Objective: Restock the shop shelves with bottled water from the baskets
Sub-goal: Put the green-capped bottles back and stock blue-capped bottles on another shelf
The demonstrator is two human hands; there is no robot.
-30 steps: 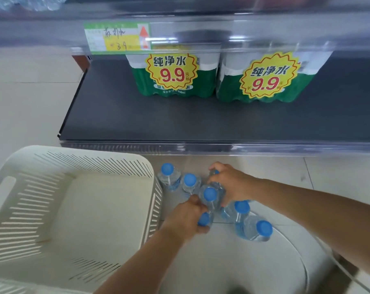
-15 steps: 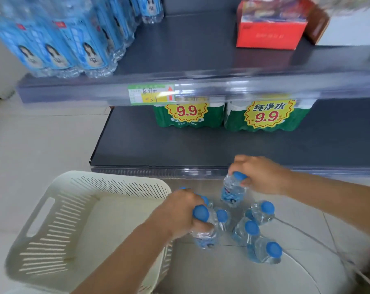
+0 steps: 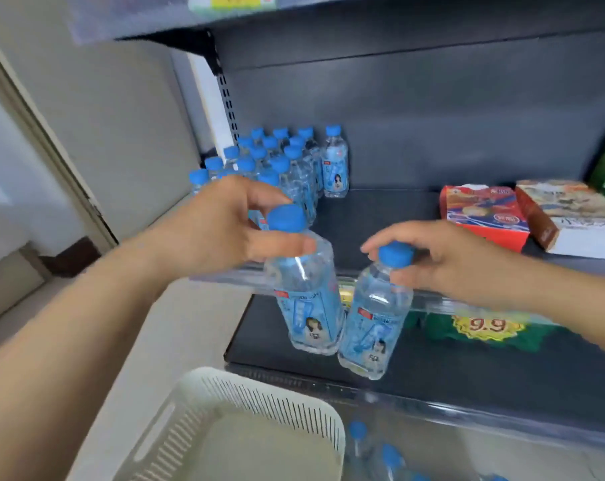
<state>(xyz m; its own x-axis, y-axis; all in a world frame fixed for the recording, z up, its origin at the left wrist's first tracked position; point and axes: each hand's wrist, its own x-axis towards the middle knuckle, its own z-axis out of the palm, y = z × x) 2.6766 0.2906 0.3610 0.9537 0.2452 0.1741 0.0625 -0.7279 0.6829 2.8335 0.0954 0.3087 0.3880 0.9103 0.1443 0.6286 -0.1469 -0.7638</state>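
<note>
My left grip [image 3: 224, 227] is clenched on the left bottle [image 3: 308, 300], thumb and fingers pinching its neck just under the blue cap. That bottle hangs nearly upright in the air, right in front of the middle shelf [image 3: 381, 210], with its cap above the shelf's front edge and its base below it. My right grip [image 3: 443, 262] grasps the right bottle [image 3: 374, 317] by the cap, fingers curled over the top. That one tilts a little and also hangs before the same front edge, just beside the first. The two bases are so close that I cannot tell whether they touch.

On the middle shelf, at its far left end, stands a block of stocked bottles [image 3: 277, 161], upright in tight rows. Toward the shelf's right end lie a red box [image 3: 485, 216] and a pale box [image 3: 568, 216], side by side and well apart from the bottles.

Below the middle shelf, the lower shelf [image 3: 433, 369] carries green packs [image 3: 485, 328] with a yellow 9.9 sticker. Lower still, out in front, sits the white basket [image 3: 259, 387]. Beside it are what look like more loose bottles [image 3: 374, 456] on the floor, though that corner is too blurred for a count.
</note>
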